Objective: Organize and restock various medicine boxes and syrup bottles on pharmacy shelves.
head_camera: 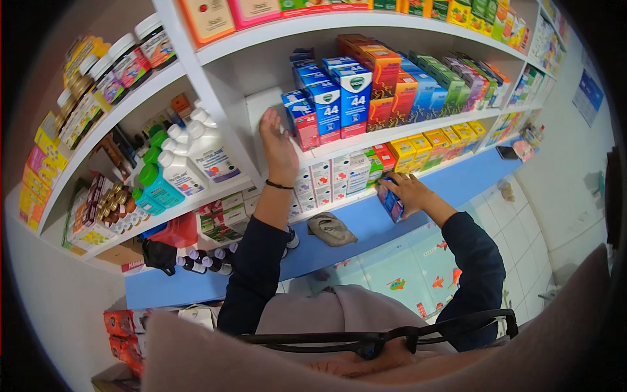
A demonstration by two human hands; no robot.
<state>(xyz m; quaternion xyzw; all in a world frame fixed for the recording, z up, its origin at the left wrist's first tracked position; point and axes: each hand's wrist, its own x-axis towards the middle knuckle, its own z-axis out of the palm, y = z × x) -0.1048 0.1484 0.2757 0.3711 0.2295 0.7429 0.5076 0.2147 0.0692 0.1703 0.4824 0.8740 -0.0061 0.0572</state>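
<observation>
My left hand (278,142) is raised beside the Vicks Formula 44 boxes (327,105) on the middle shelf, at the shelf's left end. No object shows in it, and its fingers are fairly straight. Over the blue ledge, my right hand (409,193) grips a small blue and purple box (391,202) by its upper end. That box rests on or just above the ledge, tilted. A crumpled grey-brown cloth (332,229) lies on the ledge between my arms. Red, orange, blue and green boxes (419,93) stand in rows right of the Vicks boxes.
White Polysilane bottles (211,152) and teal bottles (159,183) fill the left shelf. Below them, small dark bottles (208,262) stand on the blue ledge (470,188). Yellow boxes (426,147) line the lower shelf. A dark phone (506,152) lies at the ledge's far right. A white upright divides the shelves.
</observation>
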